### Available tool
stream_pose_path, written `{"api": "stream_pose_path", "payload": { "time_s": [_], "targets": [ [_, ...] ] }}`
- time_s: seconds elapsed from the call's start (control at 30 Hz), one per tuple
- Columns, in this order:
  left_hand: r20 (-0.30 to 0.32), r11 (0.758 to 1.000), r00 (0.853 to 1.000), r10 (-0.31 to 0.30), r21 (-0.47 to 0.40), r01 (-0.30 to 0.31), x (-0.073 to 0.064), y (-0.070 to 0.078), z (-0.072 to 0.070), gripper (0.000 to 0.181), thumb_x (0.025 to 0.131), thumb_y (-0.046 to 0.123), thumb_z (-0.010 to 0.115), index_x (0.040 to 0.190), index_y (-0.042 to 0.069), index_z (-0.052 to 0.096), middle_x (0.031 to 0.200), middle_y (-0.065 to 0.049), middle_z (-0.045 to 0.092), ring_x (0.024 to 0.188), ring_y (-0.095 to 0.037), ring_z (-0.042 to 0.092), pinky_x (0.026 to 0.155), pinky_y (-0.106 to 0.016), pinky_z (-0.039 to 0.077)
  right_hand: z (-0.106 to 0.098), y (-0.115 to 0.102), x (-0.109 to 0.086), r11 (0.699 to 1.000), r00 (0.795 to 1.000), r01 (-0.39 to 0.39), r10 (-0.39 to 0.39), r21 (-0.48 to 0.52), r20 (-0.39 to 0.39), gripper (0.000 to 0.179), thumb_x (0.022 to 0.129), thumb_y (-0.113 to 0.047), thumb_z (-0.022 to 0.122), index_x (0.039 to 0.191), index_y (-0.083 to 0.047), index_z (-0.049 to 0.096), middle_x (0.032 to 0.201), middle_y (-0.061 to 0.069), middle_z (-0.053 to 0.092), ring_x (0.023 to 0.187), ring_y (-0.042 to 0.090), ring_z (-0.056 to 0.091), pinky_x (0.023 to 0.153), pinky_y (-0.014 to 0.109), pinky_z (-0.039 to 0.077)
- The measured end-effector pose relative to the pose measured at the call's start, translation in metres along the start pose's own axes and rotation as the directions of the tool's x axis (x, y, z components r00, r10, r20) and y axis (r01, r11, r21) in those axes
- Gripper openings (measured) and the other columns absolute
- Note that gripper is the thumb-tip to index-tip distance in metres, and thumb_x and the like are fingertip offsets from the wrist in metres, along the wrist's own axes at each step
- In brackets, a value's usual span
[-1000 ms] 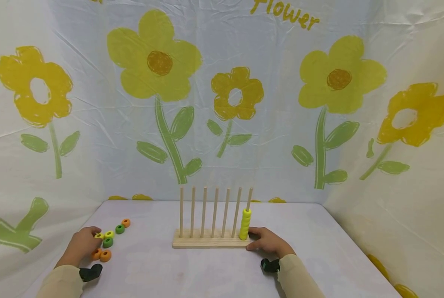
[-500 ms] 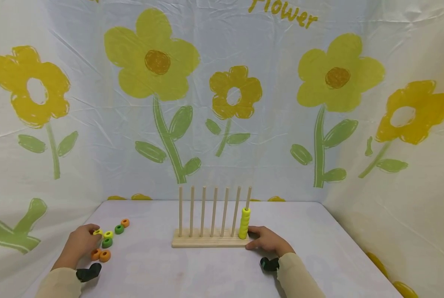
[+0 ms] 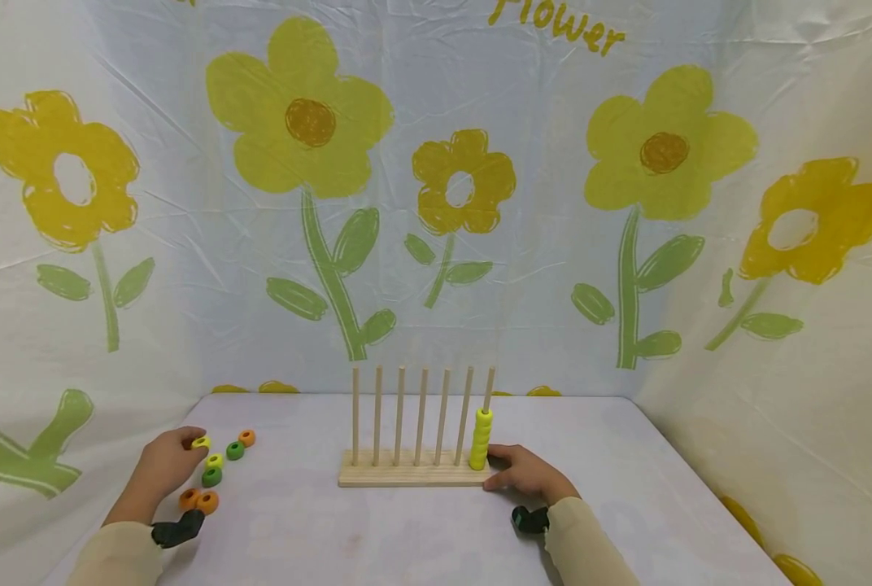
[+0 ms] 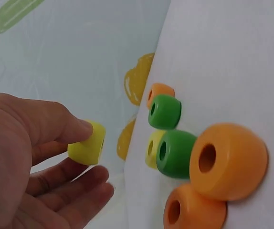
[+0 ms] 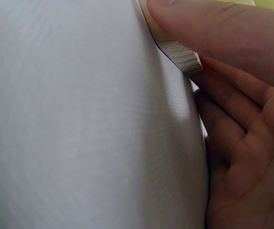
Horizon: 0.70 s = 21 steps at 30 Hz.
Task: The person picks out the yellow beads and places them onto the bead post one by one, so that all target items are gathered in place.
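Between thumb and fingers my left hand [image 3: 159, 470] pinches a yellow bead [image 4: 91, 148], raised beside the other beads at the table's left. My right hand [image 3: 529, 474] holds the right end of a wooden peg stand [image 3: 407, 474], thumb in front and fingers behind. Several upright pegs rise from the stand. Yellow beads [image 3: 481, 439] are stacked on the rightmost peg; the other pegs are bare. In the right wrist view the thumb lies against the end of the base [image 5: 180, 55].
Loose beads lie right of my left hand: another yellow bead [image 3: 214, 461], green beads [image 3: 211, 477] and orange beads [image 3: 207, 502], with one orange bead [image 3: 247, 439] farthest back. A flower-printed cloth [image 3: 436, 342] hangs behind and beside the table [image 3: 377, 545].
My left hand has lifted the yellow bead from among the others and moved slightly away from me with it. The right hand and the stand have stayed put.
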<state>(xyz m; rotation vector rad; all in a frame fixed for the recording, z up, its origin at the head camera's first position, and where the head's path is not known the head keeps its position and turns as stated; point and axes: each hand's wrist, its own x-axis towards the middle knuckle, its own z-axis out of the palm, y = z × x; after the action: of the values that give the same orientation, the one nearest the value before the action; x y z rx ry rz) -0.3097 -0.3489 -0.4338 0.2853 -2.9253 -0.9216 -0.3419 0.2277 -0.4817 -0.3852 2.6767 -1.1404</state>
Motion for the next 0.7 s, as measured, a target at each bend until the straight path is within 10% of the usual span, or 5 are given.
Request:
{"api": "stream_pose_path", "payload": {
  "time_s": [0.7],
  "targets": [
    [0.093, 0.97, 0.984, 0.15, -0.207, -0.128, -0.006, 0.032, 0.006, 0.052, 0.092, 0.02, 0.063, 0.137, -0.003, 0.05, 0.134, -0.03, 0.052, 0.117, -0.042, 0.054, 0.082, -0.041, 0.054, -0.001, 0.001, 0.001, 1.0, 1.0, -0.01, 0.01, -0.006, 0.0, 0.075, 0.072, -0.03, 0.083, 0.139, -0.012, 0.054, 0.147, 0.014, 0.047, 0.14, 0.041, 0.034, 0.112, 0.067, 0.021]
  ]
}}
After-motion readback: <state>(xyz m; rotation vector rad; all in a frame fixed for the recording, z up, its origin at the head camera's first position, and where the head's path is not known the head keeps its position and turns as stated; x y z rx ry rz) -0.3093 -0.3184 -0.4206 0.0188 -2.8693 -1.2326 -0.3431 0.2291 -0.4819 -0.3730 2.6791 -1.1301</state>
